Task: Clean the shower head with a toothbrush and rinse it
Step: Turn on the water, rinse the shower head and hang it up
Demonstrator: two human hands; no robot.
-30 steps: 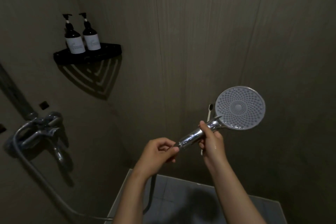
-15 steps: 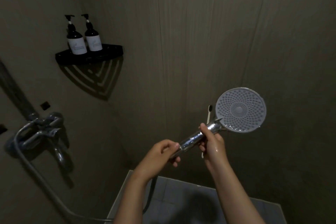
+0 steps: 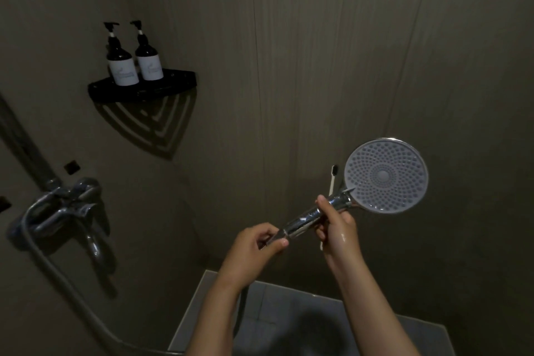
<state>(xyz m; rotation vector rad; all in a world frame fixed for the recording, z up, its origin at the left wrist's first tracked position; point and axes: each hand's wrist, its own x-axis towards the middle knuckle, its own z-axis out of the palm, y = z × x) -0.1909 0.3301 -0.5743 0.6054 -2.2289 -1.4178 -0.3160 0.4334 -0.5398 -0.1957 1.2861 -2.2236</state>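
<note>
The round shower head (image 3: 385, 176) faces me with its grey nozzle plate, held up at the right of the view on a chrome handle. My right hand (image 3: 338, 225) grips the upper handle just below the plate and also holds a pale toothbrush (image 3: 333, 179), whose dark bristle end sticks up beside the plate. My left hand (image 3: 257, 243) pinches the lower end of the handle where the hose joins. No water comes from the nozzles.
A chrome mixer tap (image 3: 66, 208) is on the left wall, with the hose (image 3: 72, 298) looping down from it. A black corner shelf (image 3: 141, 87) carries two dark pump bottles (image 3: 134, 59). Grey floor tiles (image 3: 289, 312) lie below my arms.
Both hands and the shower head have shifted very slightly; the grips look the same.
</note>
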